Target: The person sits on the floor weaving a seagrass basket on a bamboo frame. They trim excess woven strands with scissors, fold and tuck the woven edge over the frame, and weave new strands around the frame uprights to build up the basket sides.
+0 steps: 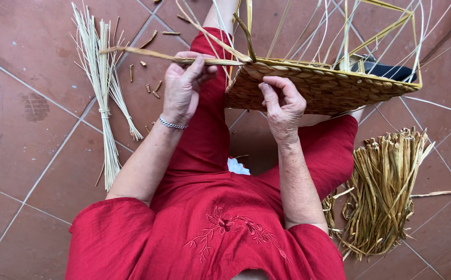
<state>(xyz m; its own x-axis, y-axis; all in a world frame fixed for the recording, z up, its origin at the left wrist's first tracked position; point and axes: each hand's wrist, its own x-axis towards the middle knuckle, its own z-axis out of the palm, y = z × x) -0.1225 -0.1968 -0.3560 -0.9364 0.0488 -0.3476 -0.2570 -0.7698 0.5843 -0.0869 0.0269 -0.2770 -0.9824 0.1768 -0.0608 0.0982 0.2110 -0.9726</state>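
Left hand closed on a flat straw strand, pinched between thumb and fingers beside the basket. Right hand partly open, fingertips pressed against the woven basket wall, nothing gripped. Basket tilted over the red lap. Pale straw bundle on tiles at left, darker straw pile at right.

reddish-brown tiled floor, pale grout lines, soft even daylight
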